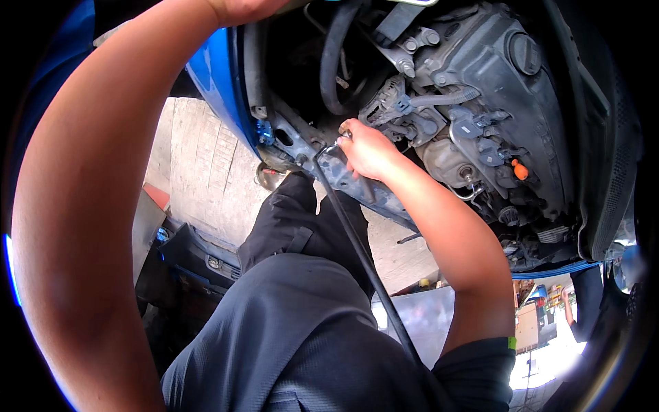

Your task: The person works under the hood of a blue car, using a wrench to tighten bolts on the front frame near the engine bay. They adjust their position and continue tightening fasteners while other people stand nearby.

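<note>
My right hand is at the front edge of an open engine bay, its fingers closed round the bent, shiny end of a long black rod. From there the rod slants down past my right forearm toward my chest. Just under the hand lies the metal front crossmember of the car. My left arm reaches up along the left side, and only part of my left hand shows at the top edge. Its fingers are cut off by the frame, so what it touches is hidden.
A grey engine cover with a round cap fills the upper right, beside an orange dipstick handle. The blue fender curves at left. A dark bumper-like part lies on the floor. Another person stands at lower right.
</note>
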Motion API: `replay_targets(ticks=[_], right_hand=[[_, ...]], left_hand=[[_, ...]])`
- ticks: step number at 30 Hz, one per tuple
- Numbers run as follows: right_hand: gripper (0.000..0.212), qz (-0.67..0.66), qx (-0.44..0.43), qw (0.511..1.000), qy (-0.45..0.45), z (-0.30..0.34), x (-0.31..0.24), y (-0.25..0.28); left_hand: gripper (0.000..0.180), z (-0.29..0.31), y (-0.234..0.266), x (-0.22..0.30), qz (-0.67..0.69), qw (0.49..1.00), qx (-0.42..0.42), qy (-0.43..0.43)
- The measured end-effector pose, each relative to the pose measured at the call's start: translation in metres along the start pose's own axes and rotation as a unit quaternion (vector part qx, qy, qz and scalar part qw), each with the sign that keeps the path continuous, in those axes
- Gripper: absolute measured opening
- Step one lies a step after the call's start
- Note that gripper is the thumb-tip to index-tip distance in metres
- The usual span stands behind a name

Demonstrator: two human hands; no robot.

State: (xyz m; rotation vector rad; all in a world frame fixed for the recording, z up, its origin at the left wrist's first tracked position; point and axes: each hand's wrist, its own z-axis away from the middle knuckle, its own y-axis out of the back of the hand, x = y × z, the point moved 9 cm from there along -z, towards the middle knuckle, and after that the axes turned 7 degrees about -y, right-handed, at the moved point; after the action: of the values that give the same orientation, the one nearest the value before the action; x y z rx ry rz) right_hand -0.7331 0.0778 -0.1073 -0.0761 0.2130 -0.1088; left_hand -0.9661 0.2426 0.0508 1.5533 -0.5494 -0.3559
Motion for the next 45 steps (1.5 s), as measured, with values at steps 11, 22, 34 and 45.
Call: replay_targets(ticks=[11,22,34,45], right_hand=[[0.025,-0.054,0.060,0.987,0.137,-0.030,0.000,0.007],[0.037,0.076,-0.028,0.987,0.136,-0.040,-0.004,-0.022],[0.025,0.054,-0.067,0.985,0.148,-0.048,-0.010,-0.028],[0.028,0.105,-0.063,0.980,0.158,-0.047,-0.015,-0.028]], left_hand=[[0.022,0.012,0.006,-0.002,-0.019,0.999,0.025,-0.013],[0.025,0.012,0.003,-0.004,-0.036,0.999,-0.004,-0.006],[0.029,0.011,0.004,-0.002,-0.043,0.999,0.001,-0.012],[0.033,0.013,0.004,-0.003,-0.046,0.999,0.017,-0.011]])
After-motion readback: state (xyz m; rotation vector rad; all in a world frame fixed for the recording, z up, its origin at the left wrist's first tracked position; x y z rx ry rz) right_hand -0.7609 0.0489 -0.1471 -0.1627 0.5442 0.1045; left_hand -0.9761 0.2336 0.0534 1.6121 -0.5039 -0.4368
